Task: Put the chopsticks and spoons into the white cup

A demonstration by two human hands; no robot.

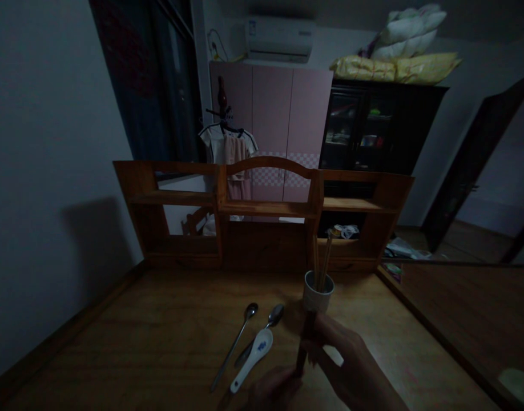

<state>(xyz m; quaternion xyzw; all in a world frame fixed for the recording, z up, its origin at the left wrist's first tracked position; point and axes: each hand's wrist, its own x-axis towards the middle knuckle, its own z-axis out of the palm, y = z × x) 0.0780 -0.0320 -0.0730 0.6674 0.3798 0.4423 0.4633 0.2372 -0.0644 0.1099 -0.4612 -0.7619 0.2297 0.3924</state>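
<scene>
A white cup (318, 293) stands on the wooden desk (159, 342) with several chopsticks (324, 257) upright in it. Just in front of the cup, my right hand (351, 365) is closed around a dark wooden stick (305, 342), likely chopsticks, held nearly upright. My left hand (274, 391) sits low at the bottom edge, fingers curled at the lower end of the same stick. To the left lie a long metal spoon (236, 345), a shorter metal spoon (262, 334) and a white ceramic spoon with a blue pattern (253, 358), flat on the desk.
A wooden shelf hutch (266, 211) runs along the desk's back edge. Behind it are a pink wardrobe (287, 114), hanging clothes (230, 151), a dark cabinet (373, 125) with bedding on top, and an air conditioner (279, 37). The room is dim.
</scene>
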